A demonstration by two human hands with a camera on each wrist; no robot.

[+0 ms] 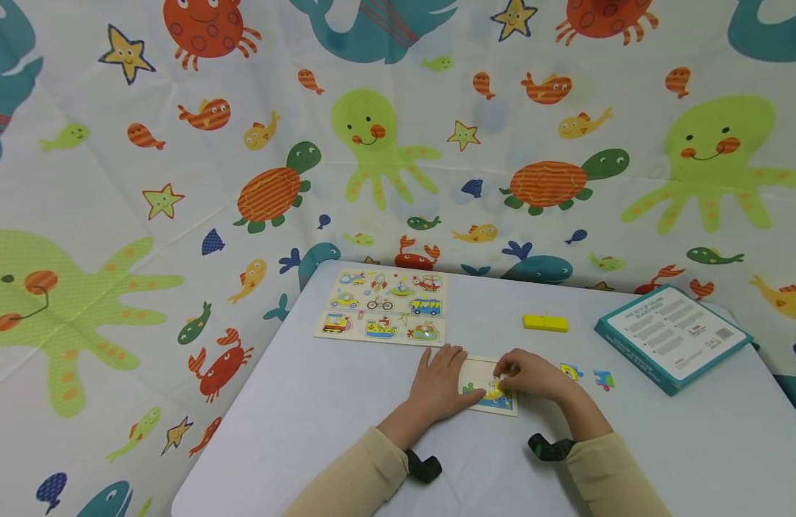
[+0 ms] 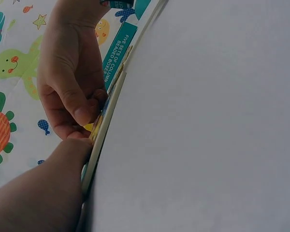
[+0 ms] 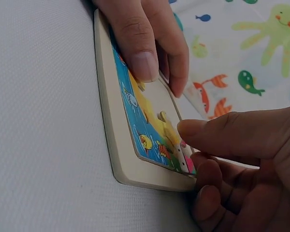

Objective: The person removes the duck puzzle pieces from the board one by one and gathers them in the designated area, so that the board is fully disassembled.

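A small wooden jigsaw board (image 1: 478,368) lies on the white table, its lower part filled with a picture of blue water, fish and yellow ground. My left hand (image 1: 437,384) rests at its left side, fingers extended, and its thumb (image 3: 146,65) presses on the picture. Over the board's right part, my right hand (image 1: 534,375) pinches a small jigsaw piece (image 3: 173,137) between thumb and curled fingers at the picture's edge. The fingers partly hide that piece. Just right of this hand lie a yellow-and-blue piece (image 1: 571,371) and a blue-green piece (image 1: 603,379).
A larger board with vehicle pictures (image 1: 380,307) lies at the back left. Behind the loose pieces is a yellow block (image 1: 545,323). At the right sits a teal-and-white box (image 1: 672,337). A sea-animal cloth (image 1: 398,237) hangs behind the table (image 1: 294,416).
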